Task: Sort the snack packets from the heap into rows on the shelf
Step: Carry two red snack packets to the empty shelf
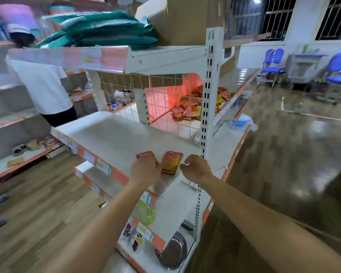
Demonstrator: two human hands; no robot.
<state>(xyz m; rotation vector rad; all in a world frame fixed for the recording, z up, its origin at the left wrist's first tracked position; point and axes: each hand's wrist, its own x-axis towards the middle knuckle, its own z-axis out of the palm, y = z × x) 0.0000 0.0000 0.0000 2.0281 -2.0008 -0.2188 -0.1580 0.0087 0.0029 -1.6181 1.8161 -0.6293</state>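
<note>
Head view is showing you reaching both arms to the near right corner of the white middle shelf. Your left hand is lying over the lower part of a red snack packet that is resting flat on the shelf. Its fingers are hidden under the back of the hand, so I cannot tell whether you are pinching the packet or only pressing on it. An orange snack packet is lying flat just beside it, between your two hands. Your right hand is hovering just right of that packet with its fingers loosely curled and holding nothing.

Behind the wire mesh panel at the back of the shelf, the heap of snack packets is sitting on the far side. A cardboard box and green folded bundles are sitting on the top shelf. A person in a white shirt is standing at the left.
</note>
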